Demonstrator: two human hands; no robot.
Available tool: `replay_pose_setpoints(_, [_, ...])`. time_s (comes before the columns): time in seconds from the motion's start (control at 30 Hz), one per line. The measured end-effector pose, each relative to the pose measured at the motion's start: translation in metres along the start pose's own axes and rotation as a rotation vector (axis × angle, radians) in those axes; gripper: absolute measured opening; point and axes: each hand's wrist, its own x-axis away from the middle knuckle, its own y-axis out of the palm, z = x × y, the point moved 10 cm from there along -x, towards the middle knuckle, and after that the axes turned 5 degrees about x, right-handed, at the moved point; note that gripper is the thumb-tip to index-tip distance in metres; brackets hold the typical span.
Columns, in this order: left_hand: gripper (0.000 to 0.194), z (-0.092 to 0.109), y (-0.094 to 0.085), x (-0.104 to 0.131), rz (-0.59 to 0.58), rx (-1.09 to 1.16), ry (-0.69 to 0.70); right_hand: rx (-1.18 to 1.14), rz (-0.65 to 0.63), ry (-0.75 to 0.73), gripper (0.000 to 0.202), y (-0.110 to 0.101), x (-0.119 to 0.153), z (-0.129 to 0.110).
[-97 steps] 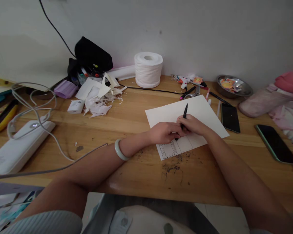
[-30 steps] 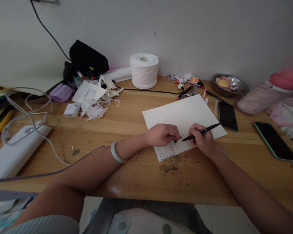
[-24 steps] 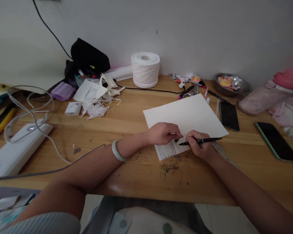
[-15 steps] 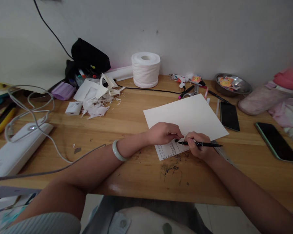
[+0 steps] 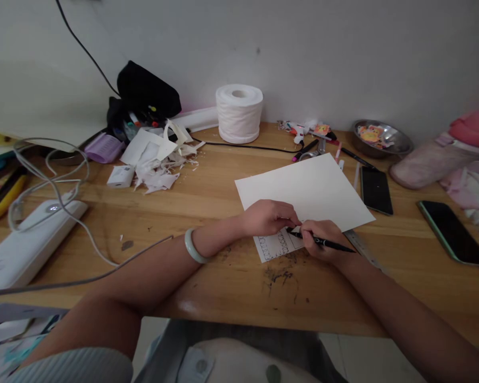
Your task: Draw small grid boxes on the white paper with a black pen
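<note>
A white sheet of paper (image 5: 303,186) lies askew on the wooden table, with ruled lines and rows of small black loops drawn along its near left corner. My left hand (image 5: 269,217) rests on that corner, fingers bent and drawn together; what they pinch, if anything, is hidden. Held in my right hand (image 5: 321,236) is a black pen (image 5: 333,245), its tip end pointing left, close beneath my left fingers. A ruler (image 5: 363,247) partly shows beside my right wrist.
Paper scraps (image 5: 157,165), a white charger (image 5: 120,176) and a power strip (image 5: 32,244) with cables lie left. A paper roll (image 5: 239,114) stands behind. Scissors (image 5: 309,154), a metal bowl (image 5: 381,139), a bottle (image 5: 427,159) and two phones (image 5: 376,190) lie right.
The pen has tilted, its back end swinging down and its tip end moving slightly left toward my left fingers. My right hand has shifted a little; my left hand and the paper hardly moved.
</note>
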Motion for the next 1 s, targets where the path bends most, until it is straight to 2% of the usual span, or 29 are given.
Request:
replay_pose_setpoints(0.23, [0.016, -0.004, 0.001, 0.0, 0.013, 0.001, 0.005, -0.023, 0.11, -0.118, 0.013, -0.009, 0.0, -0.016])
replay_pose_setpoints(0.43, [0.016, -0.003, 0.002, 0.001, 0.011, 0.011, 0.025, 0.005, 0.102, -0.193, 0.013, -0.009, -0.001, -0.025])
replay_pose_setpoints(0.67, [0.016, -0.003, 0.002, 0.0, 0.002, -0.007, 0.006, 0.005, 0.051, -0.166, 0.015, -0.005, -0.002, -0.023])
replay_pose_setpoints(1.0, [0.017, -0.005, 0.002, 0.001, -0.002, -0.02, -0.001, 0.015, 0.086, -0.163, 0.015, -0.01, -0.003, -0.025])
